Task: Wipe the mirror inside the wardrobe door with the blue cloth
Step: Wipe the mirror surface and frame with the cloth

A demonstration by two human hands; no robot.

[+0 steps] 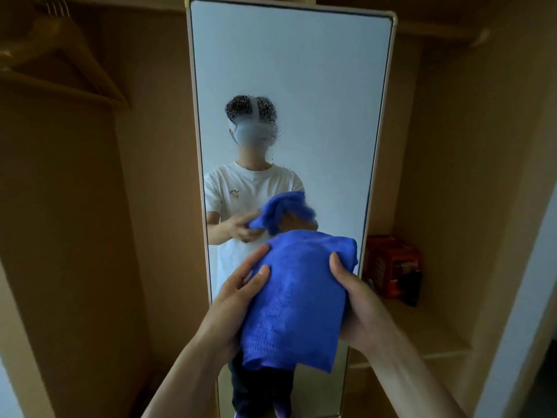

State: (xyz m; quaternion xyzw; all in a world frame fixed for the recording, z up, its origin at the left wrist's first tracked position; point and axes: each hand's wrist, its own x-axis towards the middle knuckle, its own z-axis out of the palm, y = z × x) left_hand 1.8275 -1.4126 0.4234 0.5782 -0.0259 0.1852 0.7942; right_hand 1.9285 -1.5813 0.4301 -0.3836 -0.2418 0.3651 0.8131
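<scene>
The left hand [238, 297] has its grip on the left side of the blue cloth [295, 303], with the thumb and one finger lying on the front. The right hand [358, 300] has its grip clamped on the right side, with the thumb on the front and the other fingers hidden behind. The cloth hangs between the two hands in the lower middle of the frame, in front of the mirror [289, 70]. I cannot tell if it touches the glass. The tall mirror stands in the middle, and little specks dot the glass near its center. It shows a person in a white shirt holding the cloth. A red box [391, 267] sits on a shelf [428, 330] at the right. Hangers [60, 55] hang in the upper left.
</scene>
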